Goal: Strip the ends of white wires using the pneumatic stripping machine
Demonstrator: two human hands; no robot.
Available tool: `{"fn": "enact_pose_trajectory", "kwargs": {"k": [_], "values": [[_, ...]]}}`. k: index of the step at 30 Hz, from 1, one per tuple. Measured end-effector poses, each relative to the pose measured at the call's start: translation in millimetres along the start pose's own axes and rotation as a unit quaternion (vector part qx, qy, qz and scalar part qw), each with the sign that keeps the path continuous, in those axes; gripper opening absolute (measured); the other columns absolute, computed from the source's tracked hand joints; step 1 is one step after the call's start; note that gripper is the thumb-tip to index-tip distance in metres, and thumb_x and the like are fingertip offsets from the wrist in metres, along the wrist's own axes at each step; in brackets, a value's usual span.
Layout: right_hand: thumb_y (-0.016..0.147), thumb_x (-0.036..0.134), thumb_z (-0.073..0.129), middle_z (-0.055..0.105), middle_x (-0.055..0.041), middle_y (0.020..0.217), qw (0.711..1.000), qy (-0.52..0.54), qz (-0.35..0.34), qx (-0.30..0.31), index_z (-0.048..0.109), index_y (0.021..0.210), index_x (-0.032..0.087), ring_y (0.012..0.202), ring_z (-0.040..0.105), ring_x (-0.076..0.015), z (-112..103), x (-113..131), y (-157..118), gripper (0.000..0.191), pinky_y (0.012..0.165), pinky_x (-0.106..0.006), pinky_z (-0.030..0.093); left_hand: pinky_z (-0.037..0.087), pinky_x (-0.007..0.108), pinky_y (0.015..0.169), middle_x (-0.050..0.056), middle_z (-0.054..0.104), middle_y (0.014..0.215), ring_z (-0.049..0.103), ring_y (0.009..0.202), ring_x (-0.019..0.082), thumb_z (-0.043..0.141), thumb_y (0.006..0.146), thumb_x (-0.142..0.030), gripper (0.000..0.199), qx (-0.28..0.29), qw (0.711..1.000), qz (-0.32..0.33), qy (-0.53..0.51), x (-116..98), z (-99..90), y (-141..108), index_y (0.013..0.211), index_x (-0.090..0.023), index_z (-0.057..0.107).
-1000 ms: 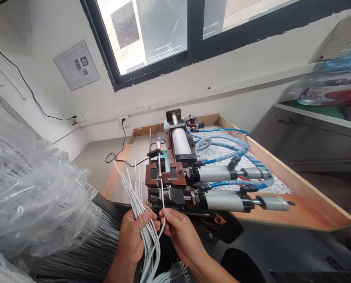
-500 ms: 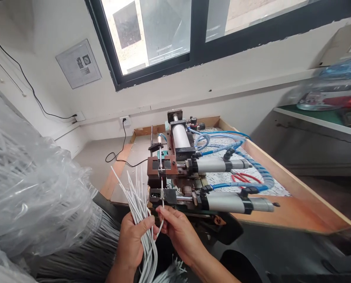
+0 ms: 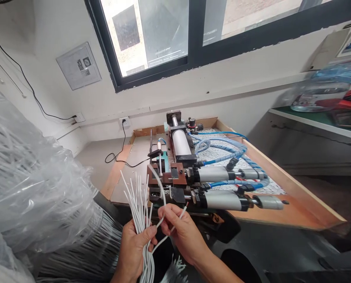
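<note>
My left hand (image 3: 135, 245) is closed round a bundle of white wires (image 3: 140, 208), whose ends fan upward. My right hand (image 3: 181, 232), just beside it, pinches a single white wire (image 3: 162, 192); this wire bends up past the front jaw of a pneumatic wire stripper (image 3: 175, 195), its upper part blurred. Another wire (image 3: 179, 216) lies across the right fingers, and its tip looks like bare copper. The machine's brown block (image 3: 178, 175) sits close behind the black front jaws, with silver air cylinders (image 3: 222, 199) to the right.
A wooden-edged tray (image 3: 307, 204) holding many small offcuts surrounds the machine. Blue air hoses (image 3: 237, 147) loop behind it. Plastic-wrapped wire bundles (image 3: 45, 188) stand at the left. More wire ends (image 3: 175, 271) show below my hands. A green-topped shelf (image 3: 317, 120) carries a plastic bottle at right.
The wire that ran into the machine's jaws is out and now lies across my right fingers. A second wire is pinched there. The brown block has moved closer to the front jaws.
</note>
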State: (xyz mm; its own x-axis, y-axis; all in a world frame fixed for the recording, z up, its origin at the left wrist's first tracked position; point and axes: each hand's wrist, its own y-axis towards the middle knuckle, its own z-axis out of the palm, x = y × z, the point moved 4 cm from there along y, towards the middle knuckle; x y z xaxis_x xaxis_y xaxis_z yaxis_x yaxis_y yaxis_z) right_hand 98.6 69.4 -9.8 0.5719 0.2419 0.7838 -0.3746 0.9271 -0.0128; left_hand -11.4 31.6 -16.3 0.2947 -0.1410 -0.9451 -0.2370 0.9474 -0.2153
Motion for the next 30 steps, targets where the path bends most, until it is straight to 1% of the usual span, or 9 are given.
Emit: {"fn": "enact_pose_trajectory", "kwargs": {"k": [2,5,8,10,12,14,19,23,30], "values": [[0.076,0.039,0.053,0.048,0.0026,0.051,1.000,-0.007,-0.016,0.007,0.059,0.066,0.013,0.043,0.030,-0.0054,2.2,6.3,-1.4,0.029,0.044,-0.020,0.021,0.029,0.017,0.034,-0.005,0.051,0.043,0.044,0.037,0.006,0.068,0.059,-0.015,0.012,-0.013,1.000,0.001,-0.005,3.4,-5.0,-1.2,0.061,-0.013,0.056],[0.076,0.040,0.052,0.055,-0.0006,0.064,0.998,-0.001,-0.044,-0.036,0.061,0.076,0.015,0.044,0.031,-0.0060,1.8,15.3,-2.7,0.027,0.043,-0.021,0.018,0.029,0.016,0.034,-0.005,0.051,0.044,0.045,0.037,0.006,0.068,0.059,-0.016,0.013,-0.025,1.000,-0.017,-0.004,9.1,-12.5,-3.7,0.062,-0.013,0.056],[0.076,0.042,0.051,0.054,0.0002,0.061,0.995,-0.012,-0.072,-0.074,0.062,0.085,0.016,0.044,0.031,-0.0067,-1.2,18.2,-4.8,0.030,0.044,-0.022,0.019,0.033,0.017,0.036,-0.003,0.054,0.049,0.049,0.042,0.008,0.069,0.060,-0.019,0.014,-0.050,0.999,-0.021,-0.004,10.4,-20.8,-4.5,0.064,-0.013,0.057],[0.077,0.043,0.050,0.049,0.0021,0.053,0.996,-0.042,-0.050,-0.062,0.062,0.083,0.014,0.042,0.029,-0.0064,-2.5,12.5,-7.3,0.032,0.043,-0.022,0.018,0.041,0.020,0.041,-0.001,0.058,0.055,0.055,0.050,0.011,0.070,0.059,-0.021,0.016,-0.098,0.995,-0.026,-0.011,10.2,-28.6,-3.8,0.067,-0.012,0.059],[0.076,0.043,0.051,0.044,0.0037,0.047,0.997,-0.067,-0.007,-0.048,0.063,0.078,0.013,0.042,0.028,-0.0061,-5.0,2.2,-11.1,0.033,0.042,-0.021,0.016,0.048,0.025,0.049,0.001,0.061,0.062,0.059,0.059,0.015,0.071,0.057,-0.020,0.017,-0.148,0.988,-0.035,-0.024,10.4,-36.0,-2.7,0.069,-0.013,0.060],[0.075,0.044,0.052,0.041,0.0045,0.044,0.996,-0.071,0.031,-0.049,0.063,0.074,0.012,0.041,0.026,-0.0056,-9.2,-8.8,-15.6,0.034,0.041,-0.021,0.014,0.051,0.030,0.056,0.002,0.062,0.066,0.060,0.064,0.017,0.071,0.057,-0.020,0.017,-0.173,0.983,-0.040,-0.039,10.5,-40.3,-1.4,0.069,-0.013,0.061],[0.071,0.049,0.053,0.038,0.0060,0.037,0.992,-0.073,0.084,-0.052,0.063,0.067,0.011,0.037,0.019,-0.0037,-16.0,-25.5,-22.2,0.040,0.040,-0.021,0.009,0.049,0.029,0.059,0.001,0.062,0.053,0.060,0.056,0.015,0.069,0.060,-0.024,0.015,-0.153,0.986,-0.039,-0.060,10.0,-38.7,0.5,0.063,-0.013,0.059],[0.069,0.051,0.054,0.036,0.0072,0.035,0.991,-0.069,0.100,-0.050,0.063,0.065,0.011,0.034,0.017,-0.0030,-15.2,-22.5,-20.8,0.041,0.039,-0.021,0.007,0.047,0.029,0.060,0.001,0.062,0.050,0.060,0.053,0.015,0.068,0.060,-0.027,0.017,-0.129,0.989,-0.042,-0.064,10.4,-34.8,0.3,0.060,-0.013,0.058],[0.067,0.054,0.053,0.035,0.0076,0.036,0.990,-0.062,0.122,-0.044,0.062,0.065,0.011,0.033,0.014,-0.0029,-12.5,-17.0,-18.4,0.043,0.037,-0.021,0.006,0.045,0.027,0.058,-0.001,0.059,0.048,0.056,0.050,0.012,0.071,0.058,-0.024,0.017,-0.130,0.986,-0.028,-0.101,8.5,-33.3,-0.2,0.059,-0.014,0.058]]}}
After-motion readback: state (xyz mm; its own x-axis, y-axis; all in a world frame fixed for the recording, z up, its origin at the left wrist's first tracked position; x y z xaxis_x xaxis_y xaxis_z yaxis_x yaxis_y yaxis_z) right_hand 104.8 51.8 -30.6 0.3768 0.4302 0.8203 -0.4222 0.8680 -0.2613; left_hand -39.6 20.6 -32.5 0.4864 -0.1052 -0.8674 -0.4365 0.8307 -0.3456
